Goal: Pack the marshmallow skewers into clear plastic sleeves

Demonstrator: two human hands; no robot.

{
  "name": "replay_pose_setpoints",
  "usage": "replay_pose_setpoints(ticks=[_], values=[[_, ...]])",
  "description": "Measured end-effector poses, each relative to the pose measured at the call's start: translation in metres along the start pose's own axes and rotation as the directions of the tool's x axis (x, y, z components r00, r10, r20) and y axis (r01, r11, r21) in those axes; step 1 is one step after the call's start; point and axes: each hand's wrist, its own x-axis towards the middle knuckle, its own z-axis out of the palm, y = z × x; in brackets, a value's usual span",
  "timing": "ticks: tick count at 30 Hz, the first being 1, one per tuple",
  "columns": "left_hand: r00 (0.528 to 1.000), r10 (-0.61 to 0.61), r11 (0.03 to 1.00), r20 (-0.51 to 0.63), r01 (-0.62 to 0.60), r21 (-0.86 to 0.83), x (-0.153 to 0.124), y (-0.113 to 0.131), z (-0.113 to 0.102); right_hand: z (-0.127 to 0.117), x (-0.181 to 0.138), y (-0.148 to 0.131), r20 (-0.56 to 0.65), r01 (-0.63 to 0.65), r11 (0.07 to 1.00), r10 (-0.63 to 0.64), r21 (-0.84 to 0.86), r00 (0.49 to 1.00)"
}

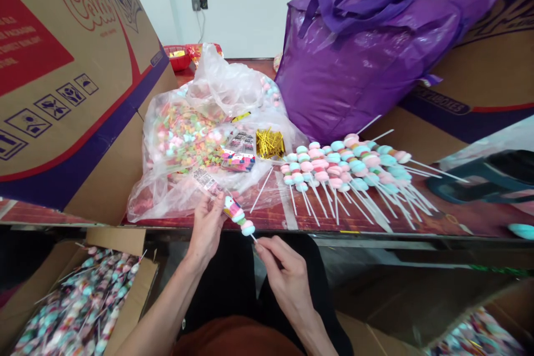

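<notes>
**Candy skewer half into its wrapper, many still bare**

Left fingers (217,200) pinch the clear printed wrapper (211,184) at its mouth, closed on it. Right fingers (262,247) are narrow, pinched on the white stick end of the candy skewer (240,216). Skewer sits at the near table edge (375,229), tilted, top pieces inside the wrapper, bottom two or three pieces and the stick out.

Left hand (207,226) is palm-in, thumb up, forearm rising from lower left. Right hand (283,272) is lower and nearer the body, knuckles up, wrist bent, forearm from lower right.

Progress, judged: this one is partly sleeved, not tied. Beyond the skewer, on the table to the right, a fan of bare skewers (350,169) lies unwrapped, so plenty left. Gold twist ties (270,143) and a stack of wrappers (238,157) lie just behind the skewer, on the big plastic bag of loose candy (183,139). Below-left of the skewer, a cardboard box (73,300) holds many skewers, apparently wrapped ones, looks like the done pile. Purple bag (359,50) sits far behind, right.
</notes>
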Motion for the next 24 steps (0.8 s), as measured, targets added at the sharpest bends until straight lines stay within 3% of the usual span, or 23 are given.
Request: replay_pose_setpoints(ticks=[3,8,15,21,24], values=[[0.999,-0.027,0.999,0.022,0.028,-0.033,-0.001,-0.002,-0.001,0.003,-0.001,-0.005,0.076,-0.15,0.985,0.144,0.081,0.987],[0.997,-0.053,0.998,0.05,0.055,-0.037,0.002,0.001,-0.008,0.003,-0.005,-0.007,0.225,-0.447,0.849,0.394,0.282,0.891],[0.992,-0.106,0.994,0.075,0.108,-0.02,-0.004,-0.005,-0.004,0.02,0.001,-0.006,0.146,-0.44,0.801,0.418,0.406,0.897],[0.982,-0.161,0.983,0.099,0.169,-0.075,-0.002,-0.002,-0.011,0.024,0.004,-0.011,0.356,-0.596,0.518,0.492,0.614,0.795],[0.981,-0.172,0.982,0.091,0.178,-0.063,-0.003,-0.004,-0.012,0.026,0.002,-0.009,0.379,-0.602,0.491,0.483,0.63,0.79]])
